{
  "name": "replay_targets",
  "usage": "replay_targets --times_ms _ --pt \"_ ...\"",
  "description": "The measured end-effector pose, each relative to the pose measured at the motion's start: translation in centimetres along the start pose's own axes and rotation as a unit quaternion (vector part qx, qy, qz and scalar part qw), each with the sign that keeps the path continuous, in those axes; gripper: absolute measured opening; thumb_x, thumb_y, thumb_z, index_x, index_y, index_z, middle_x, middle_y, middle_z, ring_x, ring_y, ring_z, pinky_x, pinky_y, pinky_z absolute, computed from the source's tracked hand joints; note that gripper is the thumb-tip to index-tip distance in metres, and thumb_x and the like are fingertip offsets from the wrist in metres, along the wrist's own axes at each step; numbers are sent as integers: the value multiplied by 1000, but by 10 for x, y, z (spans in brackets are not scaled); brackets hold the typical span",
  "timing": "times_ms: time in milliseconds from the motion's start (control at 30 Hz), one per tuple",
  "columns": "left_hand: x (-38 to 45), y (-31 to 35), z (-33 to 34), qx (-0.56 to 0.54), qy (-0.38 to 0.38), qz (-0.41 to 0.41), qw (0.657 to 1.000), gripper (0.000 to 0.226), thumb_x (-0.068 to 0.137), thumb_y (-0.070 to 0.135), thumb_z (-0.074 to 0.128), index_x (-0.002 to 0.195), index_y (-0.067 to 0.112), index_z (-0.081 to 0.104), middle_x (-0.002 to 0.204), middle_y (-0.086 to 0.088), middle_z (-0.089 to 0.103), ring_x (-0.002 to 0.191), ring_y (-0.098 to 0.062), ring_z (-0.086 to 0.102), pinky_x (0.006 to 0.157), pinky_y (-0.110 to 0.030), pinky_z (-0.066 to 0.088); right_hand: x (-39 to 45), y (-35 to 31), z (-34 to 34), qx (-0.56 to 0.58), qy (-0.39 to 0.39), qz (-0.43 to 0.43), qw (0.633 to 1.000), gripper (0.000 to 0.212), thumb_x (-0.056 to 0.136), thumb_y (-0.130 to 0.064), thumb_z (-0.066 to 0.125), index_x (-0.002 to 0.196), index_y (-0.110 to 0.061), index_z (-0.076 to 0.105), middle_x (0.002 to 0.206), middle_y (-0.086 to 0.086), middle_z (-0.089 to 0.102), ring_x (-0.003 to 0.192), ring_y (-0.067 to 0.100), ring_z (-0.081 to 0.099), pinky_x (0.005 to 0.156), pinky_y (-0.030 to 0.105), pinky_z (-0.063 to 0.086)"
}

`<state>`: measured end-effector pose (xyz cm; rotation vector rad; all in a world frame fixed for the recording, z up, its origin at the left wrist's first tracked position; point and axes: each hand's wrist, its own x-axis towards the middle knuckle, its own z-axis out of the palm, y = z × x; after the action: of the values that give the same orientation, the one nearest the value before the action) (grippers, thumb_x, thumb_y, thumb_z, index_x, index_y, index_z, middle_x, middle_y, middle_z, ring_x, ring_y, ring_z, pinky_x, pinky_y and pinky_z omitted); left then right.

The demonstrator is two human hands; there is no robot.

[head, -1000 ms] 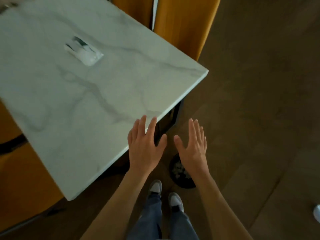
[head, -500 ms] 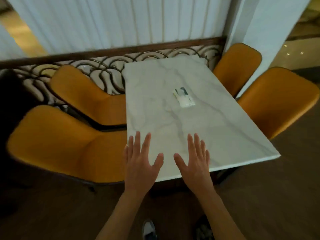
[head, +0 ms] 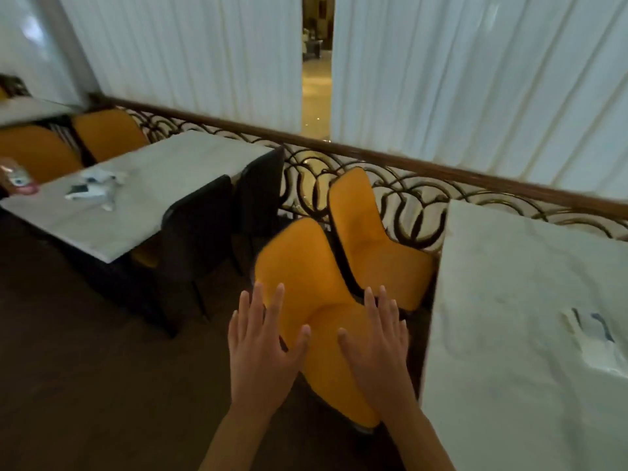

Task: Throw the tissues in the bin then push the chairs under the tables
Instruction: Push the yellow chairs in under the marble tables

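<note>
Two orange chairs stand left of a white marble table [head: 503, 334]; the near chair [head: 316, 321] is pulled out, the far chair [head: 370, 246] sits by the railing. My left hand [head: 261, 348] and my right hand [head: 377, 348] hover flat and empty over the near chair, fingers spread. A flat tissue packet [head: 596, 345] lies on this table. Crumpled tissues [head: 97, 186] lie on a second marble table [head: 136, 212] at the left, which has two dark-backed chairs [head: 200, 239] tucked under it.
A curled metal railing with a wooden rail [head: 390, 185] runs behind both tables, with white curtains above it. More orange chairs [head: 105, 132] stand on the far side of the left table. A colourful packet [head: 18, 180] sits at its left end. Dark wooden floor [head: 85, 385] lies before me.
The view swung left from the marble table to the pulled-out orange chairs and the second table. Both hands stayed open and spread in front of me.
</note>
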<state>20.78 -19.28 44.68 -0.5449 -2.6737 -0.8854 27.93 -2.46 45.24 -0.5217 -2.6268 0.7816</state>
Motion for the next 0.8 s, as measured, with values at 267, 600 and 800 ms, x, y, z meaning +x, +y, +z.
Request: replay_targets --times_ms 267,600,800 --pt "113 -140 -55 33 15 -54 998 78 89 75 28 155 42 4 166 6 -6 152 -15 -13 122 -43 3 108 -110 106 0 -28 -46 999 87 84 -80 14 155 -36 -10 164 -8 -19 149 17 -18 120 44 -4" --pt "250 -216 -36 32 7 -39 999 80 87 76 24 156 39 7 167 4 -4 152 -18 -11 122 -46 4 236 -149 190 -3 -24 -47 999 83 87 -72 22 156 -34 -5 164 -6 -16 151 18 -16 119 41 -8" --pt "366 -254 9 59 -31 4 998 77 90 72 28 156 39 6 167 2 -3 153 -18 -11 122 -45 4 342 -138 252 22 -19 -2 1000 82 92 -68 34 157 -33 -2 165 -5 -14 151 18 -15 121 43 -4"
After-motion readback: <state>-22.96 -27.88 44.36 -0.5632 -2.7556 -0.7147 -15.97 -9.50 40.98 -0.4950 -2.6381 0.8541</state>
